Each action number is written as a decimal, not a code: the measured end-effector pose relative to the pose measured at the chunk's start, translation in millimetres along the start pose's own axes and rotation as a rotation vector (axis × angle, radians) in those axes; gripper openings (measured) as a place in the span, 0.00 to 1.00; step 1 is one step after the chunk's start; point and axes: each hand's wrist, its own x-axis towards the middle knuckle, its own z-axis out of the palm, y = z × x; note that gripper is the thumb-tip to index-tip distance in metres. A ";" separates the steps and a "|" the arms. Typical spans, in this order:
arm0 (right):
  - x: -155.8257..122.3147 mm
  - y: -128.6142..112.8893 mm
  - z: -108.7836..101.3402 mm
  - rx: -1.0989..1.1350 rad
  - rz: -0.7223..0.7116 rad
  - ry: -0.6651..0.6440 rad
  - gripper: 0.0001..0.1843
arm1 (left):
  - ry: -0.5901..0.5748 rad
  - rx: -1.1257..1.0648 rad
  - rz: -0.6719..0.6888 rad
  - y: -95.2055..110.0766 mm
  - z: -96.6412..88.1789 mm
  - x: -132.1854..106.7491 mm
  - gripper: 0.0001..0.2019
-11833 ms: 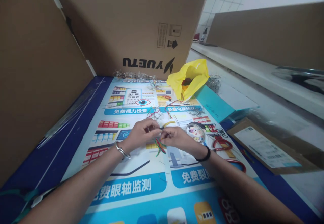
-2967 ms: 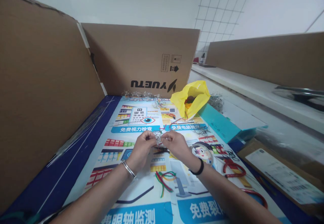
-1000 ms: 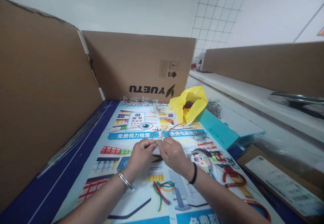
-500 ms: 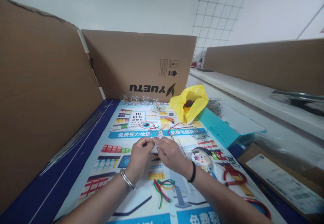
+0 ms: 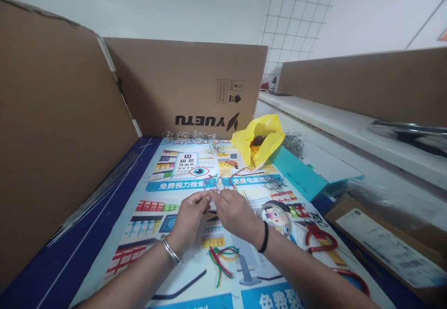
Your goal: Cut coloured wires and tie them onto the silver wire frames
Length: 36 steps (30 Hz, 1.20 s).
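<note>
My left hand [image 5: 190,216] and my right hand [image 5: 235,211] meet over the middle of the printed sheet [image 5: 195,272], fingers pinched and fingertips almost touching. What they pinch is too small to make out. Just beyond the fingertips lies a loose tangle of thin wire and cord bits [image 5: 217,183]. A thin red cord [image 5: 234,177] runs from there toward the yellow bag [image 5: 261,137]. Nearer to me, between my forearms, lies a small bunch of red, green and yellow cords [image 5: 222,260].
Red-handled pliers or cutters [image 5: 319,241] lie at the right, partly behind my right forearm. A teal box [image 5: 300,174] and an open cardboard box [image 5: 387,244] stand beyond. Silvery wire scraps [image 5: 190,135] line the back. Cardboard panels [image 5: 181,85] wall the left and rear.
The whole view has shifted slightly, so things sit a little further left. Both hands keep their pinch at nearly the same place over the sheet.
</note>
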 end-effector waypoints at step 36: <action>-5.0 4.3 4.3 0.480 0.085 0.224 0.12 | 0.026 0.085 0.085 2.4 -2.4 -6.7 0.11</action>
